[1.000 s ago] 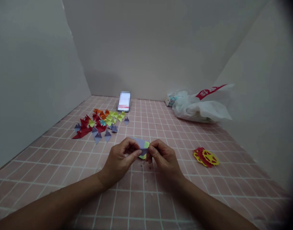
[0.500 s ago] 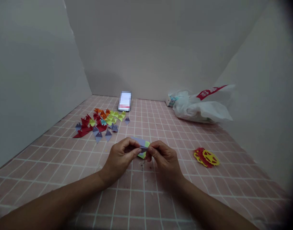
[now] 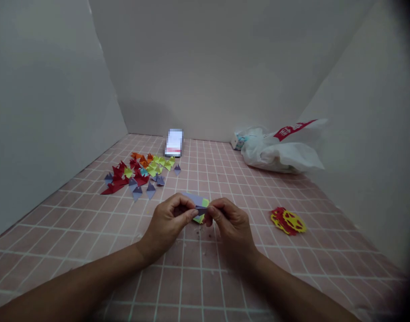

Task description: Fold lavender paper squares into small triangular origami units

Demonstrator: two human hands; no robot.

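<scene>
Between my two hands is a small folded piece of purple paper (image 3: 201, 210). My left hand (image 3: 173, 219) pinches its left end between thumb and forefinger. The right end is pinched by my right hand (image 3: 229, 223), with the fingertips covering part of it. Just behind and below it on the table lie flat sheets of purple paper (image 3: 193, 197) and yellow-green paper (image 3: 205, 202), partly hidden by my hands. Off to the left sits a group of small folded paper figures (image 3: 141, 176) in red, orange, yellow-green, purple and light blue.
A phone (image 3: 174, 142) with a lit, blurred screen leans near the back wall. At the back right lies a white plastic bag (image 3: 278, 154) beside a small box (image 3: 237, 141). Red and yellow star cut-outs (image 3: 288, 221) are stacked at right. Walls bound the pink checked table surface (image 3: 191, 286).
Both hands stay in nearly the same place, still pinching the purple paper. A little more of the paper shows between the fingertips. The whole view has shifted very slightly.
</scene>
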